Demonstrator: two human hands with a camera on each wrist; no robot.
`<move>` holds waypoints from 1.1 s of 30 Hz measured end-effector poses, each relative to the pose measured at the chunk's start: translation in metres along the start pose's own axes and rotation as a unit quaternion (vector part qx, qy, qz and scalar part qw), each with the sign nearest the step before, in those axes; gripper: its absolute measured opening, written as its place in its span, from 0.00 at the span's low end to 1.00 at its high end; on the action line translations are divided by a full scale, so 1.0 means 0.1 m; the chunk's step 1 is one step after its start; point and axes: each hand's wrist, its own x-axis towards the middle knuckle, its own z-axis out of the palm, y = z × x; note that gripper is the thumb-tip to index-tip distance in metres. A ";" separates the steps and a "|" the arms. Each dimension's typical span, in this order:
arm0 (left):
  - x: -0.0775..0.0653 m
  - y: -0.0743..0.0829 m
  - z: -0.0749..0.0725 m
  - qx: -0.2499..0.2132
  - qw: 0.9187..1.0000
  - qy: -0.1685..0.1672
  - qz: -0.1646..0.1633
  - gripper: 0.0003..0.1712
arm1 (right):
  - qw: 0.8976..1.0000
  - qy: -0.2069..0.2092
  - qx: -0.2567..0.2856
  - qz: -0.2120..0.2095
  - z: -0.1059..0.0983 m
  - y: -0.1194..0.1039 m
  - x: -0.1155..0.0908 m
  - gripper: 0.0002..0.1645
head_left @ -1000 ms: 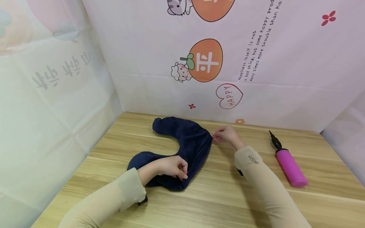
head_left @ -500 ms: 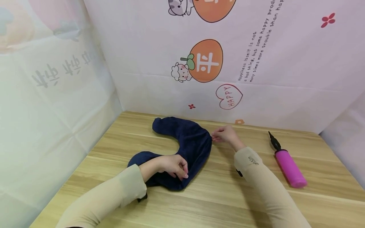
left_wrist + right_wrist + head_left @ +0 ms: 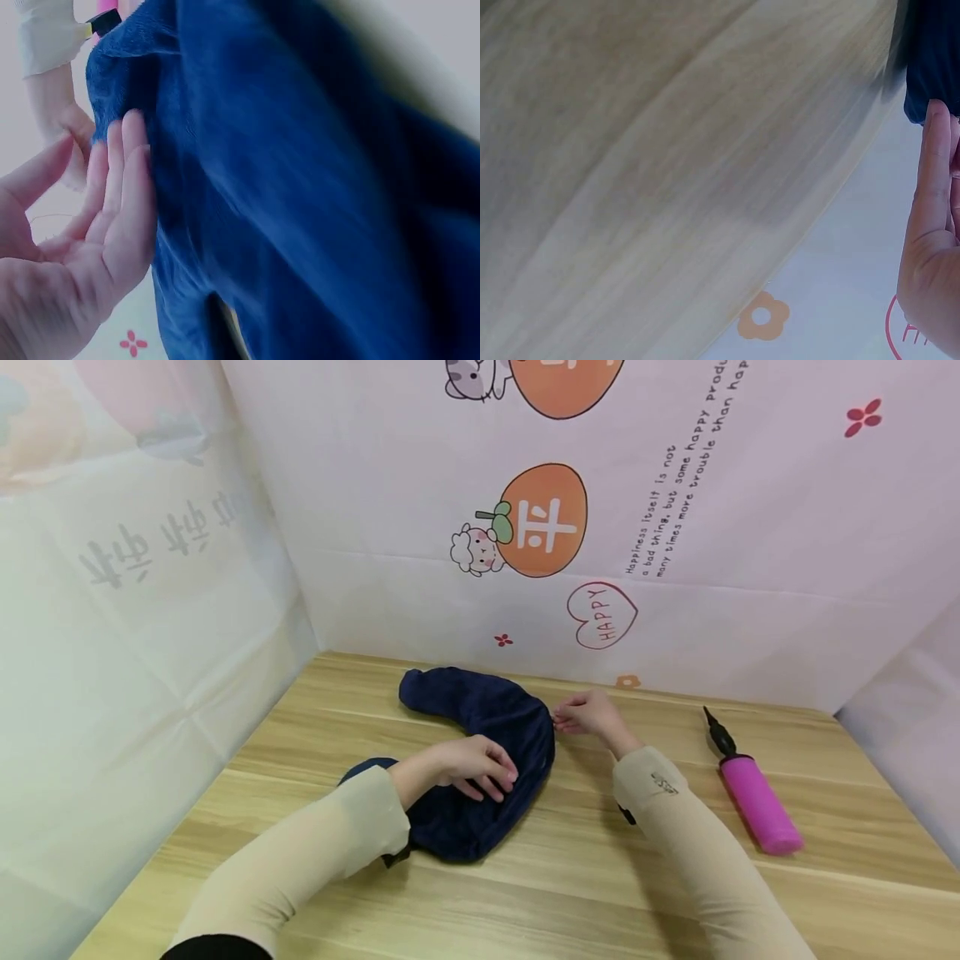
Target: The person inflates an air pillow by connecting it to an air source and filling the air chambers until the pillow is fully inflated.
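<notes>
A dark blue, velvety U-shaped neck pillow [image 3: 498, 710] lies on the table with its opening to the left. At its right outer edge my right hand [image 3: 588, 713] pinches a bit of the fabric between thumb and fingers. Over the pillow's near half is my left hand [image 3: 474, 764], holding nothing, its fingers loosely extended. The left wrist view shows this left hand [image 3: 97, 217] with thumb apart and fingertips by the blue cloth. In the right wrist view, the fingers [image 3: 932, 165] reach the pillow's edge [image 3: 931, 60]; the pinch itself is partly cut off.
A hand pump [image 3: 757, 802] with a pink barrel and black nozzle lies on the right of the wooden table [image 3: 585, 893]. Behind stands a white printed cloth backdrop [image 3: 390, 602], and another white cloth [image 3: 150, 693] hangs at the left.
My left hand has let go of the pillow's near right edge and moved up and slightly right over it, fingers loosening. The right hand keeps its pinch in nearly the same place.
</notes>
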 end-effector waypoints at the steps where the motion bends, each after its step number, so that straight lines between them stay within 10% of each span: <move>1: 0.03 0.00 0.02 -0.007 1.000 0.008 0.000 0.11 | 1.000 0.000 -0.001 0.002 0.01 0.00 0.00 0.16; 11: 0.12 -0.04 0.19 -0.041 0.997 0.071 0.010 0.06 | 1.000 -0.004 0.010 0.004 0.09 -0.02 0.02 0.16; 33: 0.01 -0.08 0.09 -0.022 0.999 0.027 0.026 0.10 | 1.000 0.016 0.001 -0.011 0.08 0.00 0.10 0.12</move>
